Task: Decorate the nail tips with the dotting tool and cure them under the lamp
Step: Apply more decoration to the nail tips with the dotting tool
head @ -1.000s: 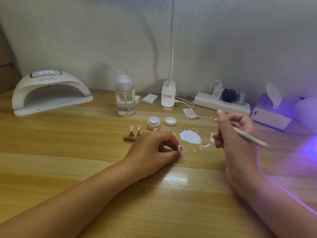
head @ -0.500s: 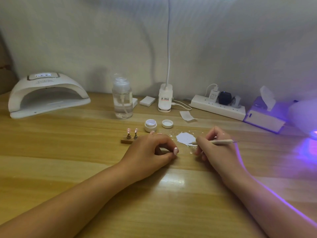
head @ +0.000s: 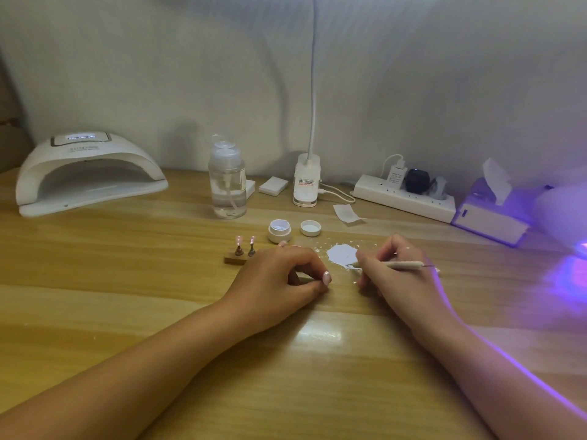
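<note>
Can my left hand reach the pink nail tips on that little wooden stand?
Probably yes. The left hand rests just beside the two pink nail tips on the small wooden stand, with nothing between them.

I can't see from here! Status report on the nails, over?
Right hand holds the dotting tool, tip at the white paint blob. Left hand curled on the table, grip unclear. Nail tips on their stand, nothing in the way.
</note>
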{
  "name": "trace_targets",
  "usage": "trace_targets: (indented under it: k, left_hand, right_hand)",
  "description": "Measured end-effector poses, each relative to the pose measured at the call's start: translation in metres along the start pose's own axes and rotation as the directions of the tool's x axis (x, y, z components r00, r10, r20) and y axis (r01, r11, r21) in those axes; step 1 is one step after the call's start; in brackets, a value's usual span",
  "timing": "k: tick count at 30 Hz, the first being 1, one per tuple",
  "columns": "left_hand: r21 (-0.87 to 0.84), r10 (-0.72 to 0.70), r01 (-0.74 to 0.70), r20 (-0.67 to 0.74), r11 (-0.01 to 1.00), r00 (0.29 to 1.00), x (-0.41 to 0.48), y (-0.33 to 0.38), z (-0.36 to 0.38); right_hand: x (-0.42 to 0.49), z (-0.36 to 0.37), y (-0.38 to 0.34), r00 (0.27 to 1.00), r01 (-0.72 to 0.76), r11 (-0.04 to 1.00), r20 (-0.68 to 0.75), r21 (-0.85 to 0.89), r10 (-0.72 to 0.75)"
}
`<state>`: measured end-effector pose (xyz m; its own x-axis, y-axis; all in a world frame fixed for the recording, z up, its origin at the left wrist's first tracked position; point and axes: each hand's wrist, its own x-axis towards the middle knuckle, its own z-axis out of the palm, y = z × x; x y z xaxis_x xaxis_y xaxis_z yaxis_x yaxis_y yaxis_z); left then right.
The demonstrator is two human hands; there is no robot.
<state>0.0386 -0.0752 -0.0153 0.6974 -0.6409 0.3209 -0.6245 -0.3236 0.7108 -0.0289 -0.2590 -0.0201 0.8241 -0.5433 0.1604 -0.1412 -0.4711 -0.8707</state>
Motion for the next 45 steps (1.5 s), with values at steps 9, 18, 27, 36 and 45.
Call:
trace_targets:
  k: [9, 18, 27, 36, 45]
  left_hand:
    - [-0.040, -0.024, 0.023, -0.017, 0.999, 1.000, 0.001, -0.004, 0.000]
    - [0.035, 0.013, -0.013, -0.002, 0.999, 1.000, 0.002, -0.008, 0.000]
    - [0.027, 0.013, -0.013, -0.007, 1.000, 1.000, 0.003, -0.011, 0.000]
    - [0.025, 0.021, -0.021, 0.000, 0.999, 1.000, 0.003, -0.011, 0.000]
    - [0.024, 0.017, -0.017, 0.000, 1.000, 1.000, 0.003, -0.006, -0.001]
  right_hand:
    - [-0.013, -0.001, -0.022, 0.994, 0.095, 0.904, -0.082, 0.417, -0.067]
    - [-0.026, 0.014, -0.024, 0.999, -0.039, 0.884, 0.030, 0.466, 0.028]
    - [-0.026, 0.017, -0.023, 0.996, -0.019, 0.928, 0.086, 0.372, -0.014]
    - [-0.023, 0.019, -0.020, 0.994, -0.015, 0.939, 0.103, 0.345, -0.023]
    - [-0.023, 0.019, -0.018, 0.994, 0.007, 0.934, 0.103, 0.358, -0.047]
